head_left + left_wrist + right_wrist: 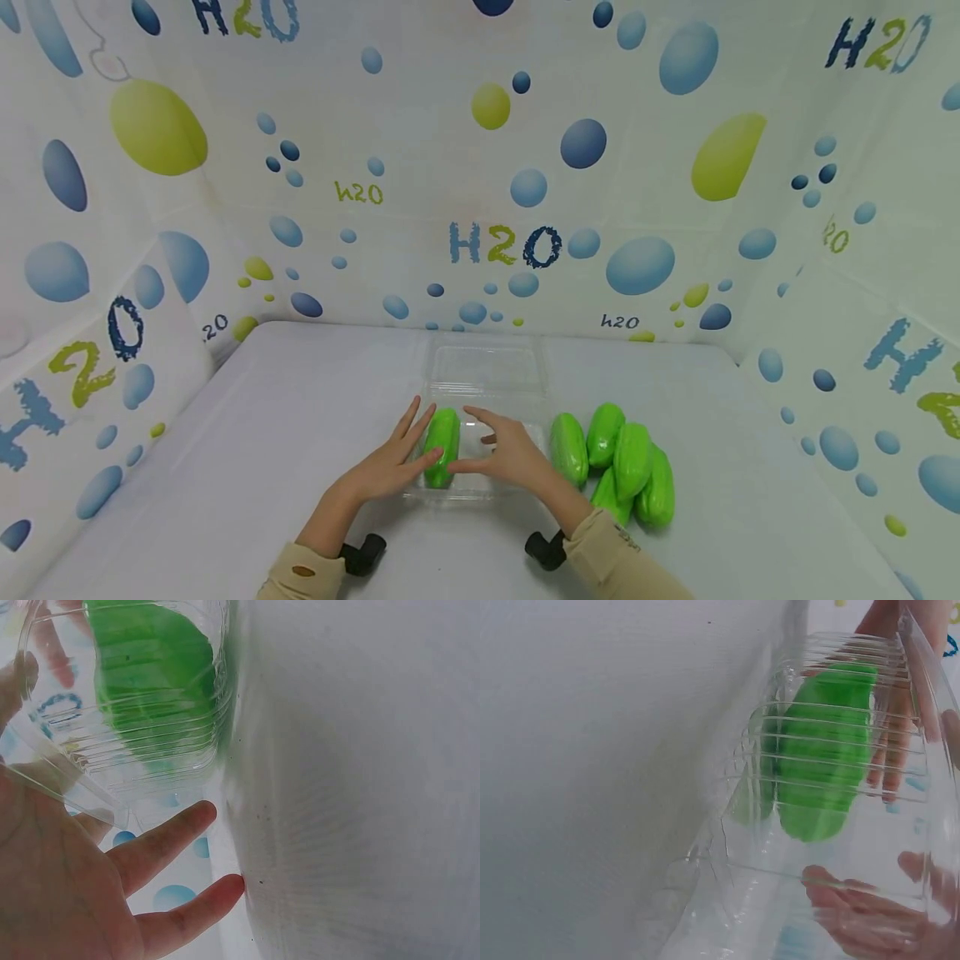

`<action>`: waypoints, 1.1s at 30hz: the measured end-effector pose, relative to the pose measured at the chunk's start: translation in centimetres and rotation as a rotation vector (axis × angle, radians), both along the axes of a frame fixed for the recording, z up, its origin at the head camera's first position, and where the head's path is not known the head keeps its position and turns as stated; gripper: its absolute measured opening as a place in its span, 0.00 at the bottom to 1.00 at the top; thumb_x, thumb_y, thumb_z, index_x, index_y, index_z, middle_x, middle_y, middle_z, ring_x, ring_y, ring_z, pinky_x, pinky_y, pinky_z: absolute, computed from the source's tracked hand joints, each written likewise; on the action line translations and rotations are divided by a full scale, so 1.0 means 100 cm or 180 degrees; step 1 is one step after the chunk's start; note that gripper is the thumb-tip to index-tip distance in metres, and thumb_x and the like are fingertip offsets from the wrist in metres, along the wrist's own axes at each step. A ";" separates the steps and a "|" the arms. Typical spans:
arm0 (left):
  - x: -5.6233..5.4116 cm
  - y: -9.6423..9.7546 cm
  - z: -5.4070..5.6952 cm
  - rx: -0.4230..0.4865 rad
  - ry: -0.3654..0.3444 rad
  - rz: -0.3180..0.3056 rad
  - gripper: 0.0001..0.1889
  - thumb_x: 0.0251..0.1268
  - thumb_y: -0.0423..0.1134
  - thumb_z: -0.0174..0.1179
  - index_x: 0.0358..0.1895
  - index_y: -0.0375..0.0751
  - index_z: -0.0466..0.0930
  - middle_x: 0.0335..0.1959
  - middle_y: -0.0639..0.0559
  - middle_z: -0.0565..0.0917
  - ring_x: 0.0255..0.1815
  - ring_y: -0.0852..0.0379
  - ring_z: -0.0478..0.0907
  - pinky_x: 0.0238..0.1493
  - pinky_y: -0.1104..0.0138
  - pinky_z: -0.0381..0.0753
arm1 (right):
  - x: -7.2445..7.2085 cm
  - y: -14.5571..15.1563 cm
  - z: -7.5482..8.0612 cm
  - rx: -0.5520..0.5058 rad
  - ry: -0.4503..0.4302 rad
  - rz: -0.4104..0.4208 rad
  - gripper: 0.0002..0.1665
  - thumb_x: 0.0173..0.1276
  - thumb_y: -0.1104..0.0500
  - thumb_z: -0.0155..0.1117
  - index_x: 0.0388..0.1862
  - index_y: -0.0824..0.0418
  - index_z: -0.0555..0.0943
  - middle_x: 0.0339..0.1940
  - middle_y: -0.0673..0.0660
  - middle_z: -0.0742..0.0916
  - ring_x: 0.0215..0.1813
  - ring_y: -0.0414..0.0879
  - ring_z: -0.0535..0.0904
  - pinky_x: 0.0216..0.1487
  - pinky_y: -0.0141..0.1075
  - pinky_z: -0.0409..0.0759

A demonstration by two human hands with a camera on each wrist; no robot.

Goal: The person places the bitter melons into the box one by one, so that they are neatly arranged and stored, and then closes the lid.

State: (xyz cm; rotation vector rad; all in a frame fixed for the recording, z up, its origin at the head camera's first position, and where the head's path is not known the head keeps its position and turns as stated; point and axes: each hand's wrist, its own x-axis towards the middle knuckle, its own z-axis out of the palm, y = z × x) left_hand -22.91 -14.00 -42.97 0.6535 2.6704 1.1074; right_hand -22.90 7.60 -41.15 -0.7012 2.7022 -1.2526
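A clear plastic clamshell box [480,497] lies on the white table with its lid [486,367] folded back. Inside, along its left side, lies one shiny bright green cucumber-like piece [442,442]. My left hand [393,462] is at the box's left edge, fingers extended and spread, thumb reaching over the green piece. From the right, my right hand [513,454] hovers over the box, index finger and thumb spread apart, thumb tip close to the piece's lower right side. In the right wrist view the green piece [825,750] shows through the ribbed wall.
Right of the box, several more green pieces [633,458] lie heaped together on the table [337,358]. Black wrist mounts [363,554] sit under both forearms. A bubble-patterned curtain [465,150] surrounds the table at the back and sides.
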 end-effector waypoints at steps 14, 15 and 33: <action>-0.002 -0.001 -0.004 0.0001 0.0031 0.0030 0.39 0.67 0.56 0.47 0.73 0.47 0.40 0.73 0.44 0.32 0.68 0.33 0.47 0.55 0.36 0.57 | 0.005 0.010 0.009 -0.0050 0.0171 -0.0115 0.52 0.47 0.43 0.74 0.68 0.59 0.63 0.65 0.60 0.71 0.50 0.61 0.78 0.46 0.50 0.77; -0.002 -0.001 -0.004 -0.0001 0.0028 0.0035 0.39 0.67 0.56 0.47 0.73 0.48 0.40 0.73 0.45 0.32 0.68 0.33 0.47 0.55 0.36 0.57 | 0.005 0.011 0.009 -0.0048 0.0172 -0.0113 0.52 0.47 0.43 0.74 0.68 0.59 0.63 0.65 0.60 0.71 0.50 0.61 0.78 0.46 0.50 0.76; -0.001 -0.002 -0.004 0.0012 -0.0002 0.0039 0.39 0.66 0.56 0.48 0.73 0.48 0.40 0.73 0.45 0.32 0.70 0.36 0.44 0.57 0.37 0.55 | 0.011 0.029 0.025 -0.0046 0.0099 -0.0290 0.50 0.49 0.42 0.72 0.68 0.54 0.63 0.65 0.57 0.70 0.54 0.59 0.75 0.49 0.49 0.75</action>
